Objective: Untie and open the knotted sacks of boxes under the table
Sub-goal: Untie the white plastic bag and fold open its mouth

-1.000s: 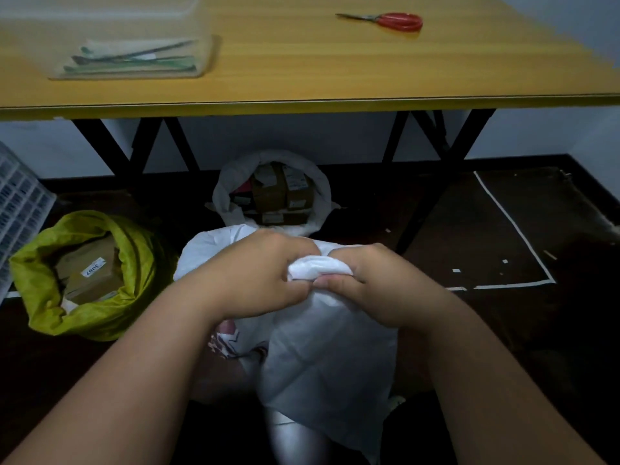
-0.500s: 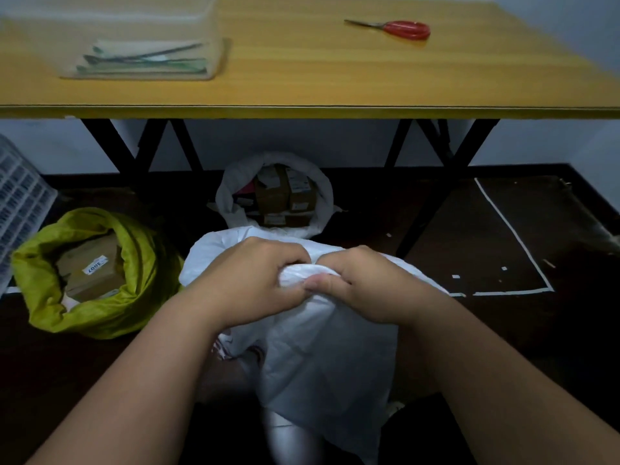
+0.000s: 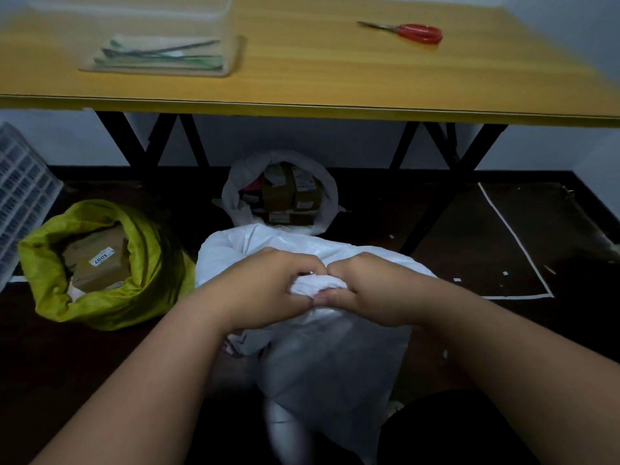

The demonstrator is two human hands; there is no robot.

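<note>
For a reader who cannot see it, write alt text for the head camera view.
Both hands, left hand and right hand, grip the knot of a white sack on the floor. Behind it a yellow-green sack and another white sack stand open, showing boxes, under a table with red scissors.

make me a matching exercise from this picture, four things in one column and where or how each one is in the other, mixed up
Things
1. red scissors
2. yellow-green sack
3. near white sack
4. far white sack

States
A. knot gripped by both hands
B. lying on the tabletop
C. open on the floor at the left, a labelled box showing
D. open under the table, farther back, boxes showing

Pairs: 1-B, 2-C, 3-A, 4-D

The left hand and the right hand both grip the bunched knot of the near white sack.
</note>
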